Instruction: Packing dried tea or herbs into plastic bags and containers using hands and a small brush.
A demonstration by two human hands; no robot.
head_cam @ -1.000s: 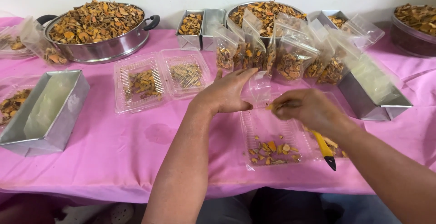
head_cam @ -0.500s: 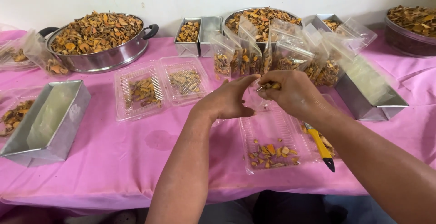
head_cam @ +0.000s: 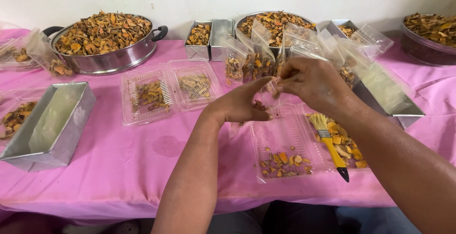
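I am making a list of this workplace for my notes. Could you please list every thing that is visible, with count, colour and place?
small clear bag: one, transparent, between both hands
open clamshell box: one, clear, holds a few orange-brown dried pieces, below the hands
brush: one, yellow handle, right of that box
second clamshell box: one, clear, open, centre left
large pot: one, steel, heaped with dried pieces, back left
filled bags: several, clear, standing at the back centre
rectangular tins: several, steel; one near left
tablecloth: one, pink, covers the table
left hand: one, at the bag
right hand: one, pinching the bag's top
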